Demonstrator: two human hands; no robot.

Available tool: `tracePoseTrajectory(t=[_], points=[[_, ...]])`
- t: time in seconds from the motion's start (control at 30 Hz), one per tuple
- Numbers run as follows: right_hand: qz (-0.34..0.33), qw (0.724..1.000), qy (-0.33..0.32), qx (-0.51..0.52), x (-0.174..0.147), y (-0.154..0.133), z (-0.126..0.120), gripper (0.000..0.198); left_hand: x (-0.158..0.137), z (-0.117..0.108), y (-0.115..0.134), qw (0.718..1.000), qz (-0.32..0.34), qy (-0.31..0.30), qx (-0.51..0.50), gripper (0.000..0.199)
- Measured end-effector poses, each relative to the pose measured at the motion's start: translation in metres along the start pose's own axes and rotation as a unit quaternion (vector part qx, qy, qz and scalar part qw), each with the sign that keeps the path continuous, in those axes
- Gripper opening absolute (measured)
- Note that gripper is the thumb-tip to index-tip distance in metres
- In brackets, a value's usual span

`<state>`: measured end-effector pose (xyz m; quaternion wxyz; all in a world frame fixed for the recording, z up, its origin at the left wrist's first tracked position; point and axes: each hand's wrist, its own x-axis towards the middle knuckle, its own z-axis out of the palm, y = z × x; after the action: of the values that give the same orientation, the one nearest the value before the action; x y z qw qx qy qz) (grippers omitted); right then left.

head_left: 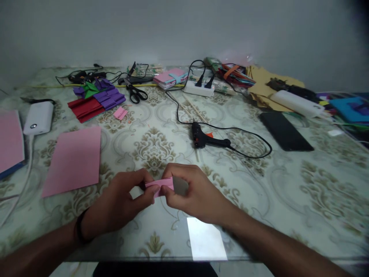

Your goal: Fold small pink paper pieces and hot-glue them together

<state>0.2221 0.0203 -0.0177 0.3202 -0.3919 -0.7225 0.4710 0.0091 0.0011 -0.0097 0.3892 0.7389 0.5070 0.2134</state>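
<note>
Between both hands, above the near middle of the table, is a small folded piece of pink paper (168, 182). My left hand (122, 196) pinches its left end between thumb and forefinger. On the other end, the thumb and forefinger of my right hand (190, 188) are closed too. The two thumbs nearly meet on the paper's near face, and the fingers hide part of it. A larger pink sheet (76, 157) lies flat to the left of my left hand. Beyond my right hand rests a black glue gun (206, 139) on its side.
Black scissors (135, 90), folded red paper (86, 107) and purple paper (111, 97) lie at the back left. A white power strip (198, 88) feeds cords across the table (161, 231). A black phone (285, 130) is at right, a white power bank (39, 117) at left.
</note>
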Motion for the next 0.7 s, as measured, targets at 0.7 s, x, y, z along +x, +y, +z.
tracePoseTrajectory(t=[0.7], points=[[0.042,0.999,0.000,-0.013,0.0033,0.0033,-0.0026,0.036,0.0064,-0.0038,-0.0092,0.997,-0.055,0.007,-0.051,0.039]])
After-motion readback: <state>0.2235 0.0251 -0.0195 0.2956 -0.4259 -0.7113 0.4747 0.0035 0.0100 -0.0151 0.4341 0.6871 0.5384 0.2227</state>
